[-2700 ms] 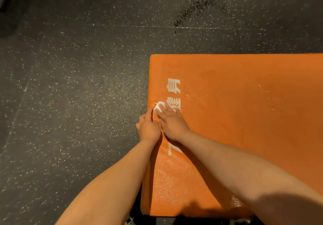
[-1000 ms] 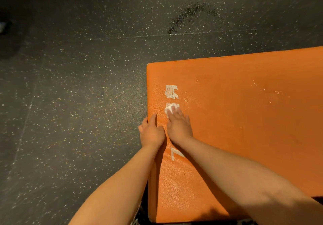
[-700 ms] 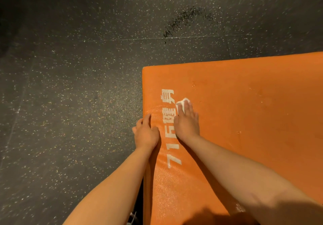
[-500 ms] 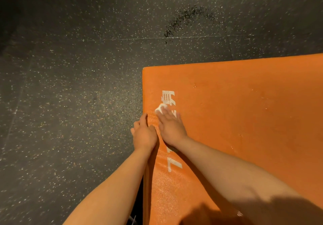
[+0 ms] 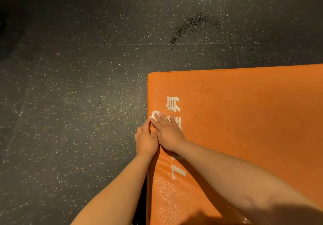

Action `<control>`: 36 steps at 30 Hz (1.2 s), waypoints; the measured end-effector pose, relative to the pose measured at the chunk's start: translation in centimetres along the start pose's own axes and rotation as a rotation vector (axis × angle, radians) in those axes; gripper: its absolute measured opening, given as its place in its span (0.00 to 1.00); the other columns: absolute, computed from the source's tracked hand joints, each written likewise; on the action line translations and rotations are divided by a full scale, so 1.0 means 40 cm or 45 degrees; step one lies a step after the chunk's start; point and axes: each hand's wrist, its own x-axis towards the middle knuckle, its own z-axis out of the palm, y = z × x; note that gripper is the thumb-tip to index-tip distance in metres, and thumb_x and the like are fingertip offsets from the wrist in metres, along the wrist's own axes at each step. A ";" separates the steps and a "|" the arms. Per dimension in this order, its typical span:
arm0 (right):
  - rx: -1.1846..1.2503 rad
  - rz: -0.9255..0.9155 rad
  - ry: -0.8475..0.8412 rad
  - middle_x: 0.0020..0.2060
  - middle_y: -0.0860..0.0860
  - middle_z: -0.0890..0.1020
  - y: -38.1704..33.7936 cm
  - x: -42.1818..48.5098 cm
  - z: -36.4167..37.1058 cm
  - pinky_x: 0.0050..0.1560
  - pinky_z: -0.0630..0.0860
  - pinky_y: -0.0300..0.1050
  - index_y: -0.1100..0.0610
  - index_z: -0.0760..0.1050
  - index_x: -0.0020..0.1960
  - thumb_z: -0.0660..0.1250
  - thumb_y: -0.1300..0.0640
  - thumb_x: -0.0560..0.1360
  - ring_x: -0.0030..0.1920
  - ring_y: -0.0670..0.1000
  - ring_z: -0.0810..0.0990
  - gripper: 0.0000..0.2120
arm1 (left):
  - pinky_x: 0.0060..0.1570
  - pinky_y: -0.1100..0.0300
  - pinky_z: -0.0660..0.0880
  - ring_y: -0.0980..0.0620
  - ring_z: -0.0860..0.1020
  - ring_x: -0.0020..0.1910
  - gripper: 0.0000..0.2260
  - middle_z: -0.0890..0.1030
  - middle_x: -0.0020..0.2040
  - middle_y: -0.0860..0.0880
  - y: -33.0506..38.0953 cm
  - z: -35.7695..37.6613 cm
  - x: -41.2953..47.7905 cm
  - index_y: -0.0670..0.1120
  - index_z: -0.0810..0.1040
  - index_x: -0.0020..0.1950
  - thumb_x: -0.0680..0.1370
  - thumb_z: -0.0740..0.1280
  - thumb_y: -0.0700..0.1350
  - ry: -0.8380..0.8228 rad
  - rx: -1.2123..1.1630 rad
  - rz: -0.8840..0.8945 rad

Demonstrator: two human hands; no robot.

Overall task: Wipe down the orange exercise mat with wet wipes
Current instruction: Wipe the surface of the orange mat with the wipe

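Note:
The orange exercise mat (image 5: pixel 244 120) lies on the floor and fills the right half of the view, with white printed characters along its left side. My right hand (image 5: pixel 168 134) lies flat on the mat with straight fingers and presses a small white wet wipe (image 5: pixel 155 115) against it, close to the left edge. Only the tip of the wipe shows beyond my fingertips. My left hand (image 5: pixel 146 140) sits right beside it on the mat's left edge, thumb on top and fingers curled down over the side.
Dark speckled rubber floor (image 5: pixel 70 102) surrounds the mat to the left and beyond. A darker wet-looking smear (image 5: pixel 190 27) marks the floor past the mat's far edge. A floor-tile seam runs across just behind it.
My right hand swept the wipe right across the printed characters, then back left to the mat's edge. My left hand stayed on the edge.

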 end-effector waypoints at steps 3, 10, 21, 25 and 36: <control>-0.103 -0.009 0.048 0.82 0.47 0.46 0.043 0.008 -0.012 0.78 0.34 0.59 0.47 0.48 0.83 0.52 0.57 0.85 0.82 0.49 0.42 0.28 | 0.68 0.50 0.64 0.42 0.67 0.68 0.23 0.69 0.68 0.44 -0.007 -0.003 0.001 0.57 0.62 0.79 0.84 0.61 0.47 0.001 0.019 0.024; 0.132 0.212 0.069 0.82 0.48 0.46 0.007 -0.001 -0.017 0.80 0.39 0.56 0.49 0.49 0.83 0.49 0.54 0.86 0.82 0.50 0.41 0.26 | 0.69 0.53 0.61 0.43 0.64 0.68 0.24 0.68 0.70 0.44 -0.004 0.007 -0.002 0.54 0.60 0.80 0.84 0.60 0.46 0.010 0.026 0.002; 0.184 0.399 0.204 0.82 0.50 0.45 0.086 0.029 -0.053 0.79 0.37 0.50 0.51 0.50 0.83 0.49 0.53 0.87 0.81 0.50 0.40 0.26 | 0.64 0.63 0.57 0.49 0.57 0.71 0.25 0.60 0.77 0.49 0.017 0.010 0.029 0.52 0.64 0.79 0.82 0.58 0.40 0.012 0.046 0.135; 0.096 0.062 0.107 0.82 0.46 0.46 0.066 0.043 -0.027 0.80 0.38 0.52 0.48 0.51 0.83 0.50 0.53 0.87 0.81 0.48 0.40 0.25 | 0.62 0.60 0.61 0.48 0.59 0.70 0.23 0.61 0.77 0.51 0.039 0.013 0.060 0.54 0.64 0.79 0.83 0.58 0.44 0.057 0.055 0.112; 0.130 0.077 0.116 0.82 0.48 0.50 0.050 0.076 -0.049 0.80 0.38 0.54 0.48 0.54 0.82 0.51 0.56 0.86 0.82 0.49 0.43 0.25 | 0.64 0.54 0.68 0.49 0.60 0.65 0.24 0.64 0.73 0.50 0.040 0.044 0.088 0.55 0.62 0.79 0.83 0.59 0.45 0.134 0.022 0.107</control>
